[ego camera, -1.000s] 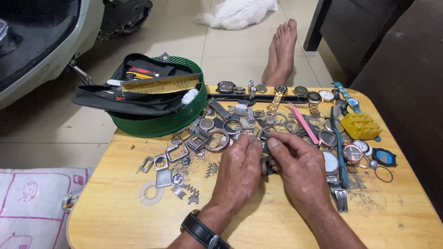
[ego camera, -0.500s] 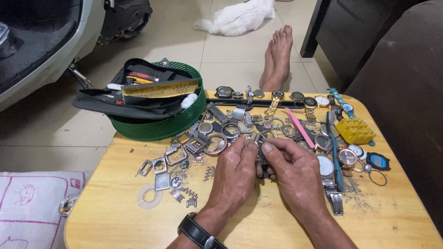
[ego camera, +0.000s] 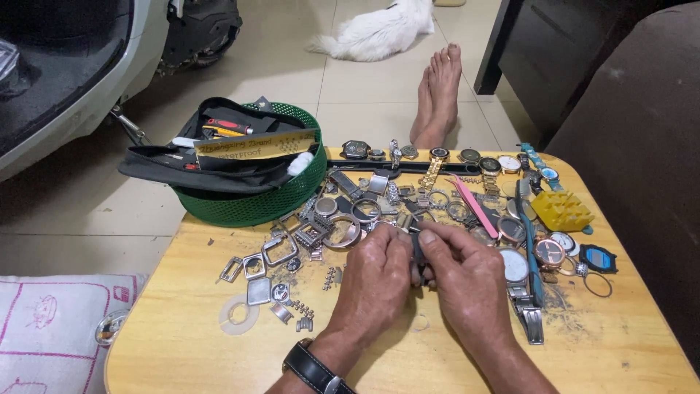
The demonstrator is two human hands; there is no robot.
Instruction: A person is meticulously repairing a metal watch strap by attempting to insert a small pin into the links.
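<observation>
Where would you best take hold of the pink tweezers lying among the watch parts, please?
Probably by the wide upper end of the pink tweezers, coming from above. They lie flat and slanted among watch cases, and that end looks freest; the lower tip runs close to the right hand.

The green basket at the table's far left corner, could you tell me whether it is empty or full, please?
Full. The green basket is filled to the rim: a black tool pouch spreads across its top, with a yellow card lying on it.

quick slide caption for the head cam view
Both hands, left hand and right hand, pinch a small dark watch part above a wooden table strewn with watch cases.
</observation>
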